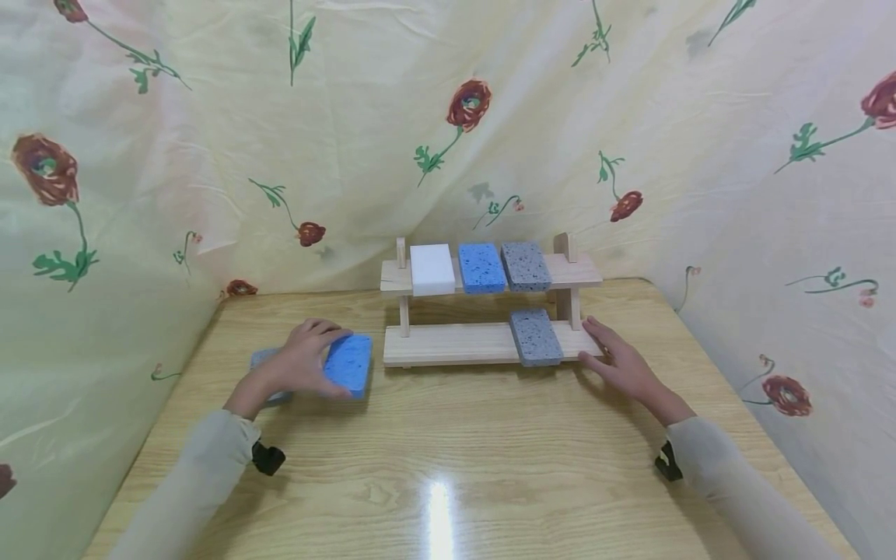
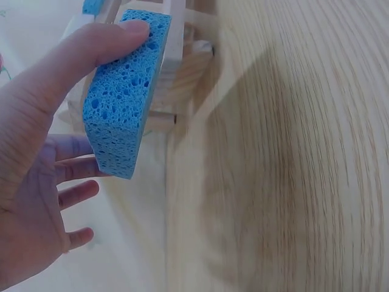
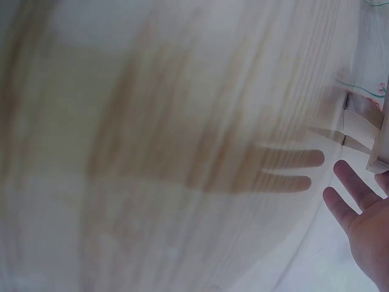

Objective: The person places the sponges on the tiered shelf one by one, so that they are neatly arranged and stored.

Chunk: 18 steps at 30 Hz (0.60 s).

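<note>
My left hand (image 1: 308, 362) pinches a blue sponge (image 1: 355, 364) between thumb and fingers, left of a two-tier wooden rack (image 1: 448, 342). In the left wrist view, the thumb presses one side of this pored sponge (image 2: 124, 91) and the fingers lie behind it. A grey sponge (image 1: 263, 357) lies on the table, partly hidden by that hand. My right hand (image 1: 619, 365) is at the right end of the rack's lower shelf, thumb by the front corner and fingers toward the back. In the right wrist view, this hand (image 3: 371, 234) has two fingers extended beside the rack.
On the upper shelf stand a white sponge (image 1: 432, 270), a blue sponge (image 1: 481, 268) and a speckled grey sponge (image 1: 526, 267). Another grey sponge (image 1: 536, 337) leans on the lower shelf toward its right. Behind the wooden table (image 1: 518, 443) hangs a flowered cloth (image 1: 364, 140).
</note>
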{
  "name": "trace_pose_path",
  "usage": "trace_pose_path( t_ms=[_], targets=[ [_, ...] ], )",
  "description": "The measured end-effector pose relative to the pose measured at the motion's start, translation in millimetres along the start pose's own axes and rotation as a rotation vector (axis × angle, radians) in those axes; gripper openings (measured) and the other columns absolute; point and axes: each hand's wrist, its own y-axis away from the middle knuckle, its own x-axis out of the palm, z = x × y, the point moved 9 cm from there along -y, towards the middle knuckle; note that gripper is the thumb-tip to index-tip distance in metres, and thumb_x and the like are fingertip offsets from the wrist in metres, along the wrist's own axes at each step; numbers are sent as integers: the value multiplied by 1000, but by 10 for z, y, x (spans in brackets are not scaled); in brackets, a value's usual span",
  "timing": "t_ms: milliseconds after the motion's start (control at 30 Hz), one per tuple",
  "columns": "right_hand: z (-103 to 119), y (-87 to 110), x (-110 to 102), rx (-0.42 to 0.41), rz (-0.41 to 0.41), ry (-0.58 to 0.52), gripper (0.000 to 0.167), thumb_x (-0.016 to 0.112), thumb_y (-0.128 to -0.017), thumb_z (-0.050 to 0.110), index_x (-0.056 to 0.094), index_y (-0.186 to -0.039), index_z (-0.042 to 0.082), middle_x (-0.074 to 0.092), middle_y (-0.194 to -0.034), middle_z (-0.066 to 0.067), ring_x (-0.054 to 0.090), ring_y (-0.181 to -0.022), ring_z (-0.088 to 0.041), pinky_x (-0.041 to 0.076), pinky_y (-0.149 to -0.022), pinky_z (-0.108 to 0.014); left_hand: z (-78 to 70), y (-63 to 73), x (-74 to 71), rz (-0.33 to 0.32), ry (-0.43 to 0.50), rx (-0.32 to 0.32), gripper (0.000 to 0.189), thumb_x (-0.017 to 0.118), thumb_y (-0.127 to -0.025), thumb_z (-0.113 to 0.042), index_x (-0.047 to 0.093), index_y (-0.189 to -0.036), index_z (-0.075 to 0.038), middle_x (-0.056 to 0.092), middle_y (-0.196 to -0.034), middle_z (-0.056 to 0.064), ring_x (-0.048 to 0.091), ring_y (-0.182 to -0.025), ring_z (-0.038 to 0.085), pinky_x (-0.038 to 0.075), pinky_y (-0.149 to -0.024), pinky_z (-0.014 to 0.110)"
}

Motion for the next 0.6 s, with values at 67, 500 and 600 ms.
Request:
trace_pose_path(
  t_ms=[67, 500, 600],
  targets=[
    [-4, 0, 0, 1, 1, 1, 77, 59, -102, 39, 26, -161, 3, 19, -168, -22, 19, -152, -51, 21, -119, -67, -50, -11, -11, -7, 4, 12, 112, 89, -61, -64, 50, -150, -9, 53, -146, 18, 40, -137, 41, 32, -110, 66],
    [10, 10, -20, -2, 10, 9, 77, 59, -102, 40, 26, -161, 3, 19, -168, -22, 18, -152, -51, 19, -119, -68, -339, -120, -28, -18, 10, 72, 112, 88, -61, -64, 49, -151, -10, 51, -148, 15, 40, -138, 39, 36, -110, 65],
    [17, 12, -21, -6, 9, 10, 76, 60, -102, 39, 27, -160, 3, 20, -168, -22, 19, -152, -51, 19, -119, -68, -405, -153, -11, -22, 18, 94, 112, 88, -61, -64, 49, -151, -10, 51, -148, 17, 39, -140, 40, 35, -110, 66]
  ],
)
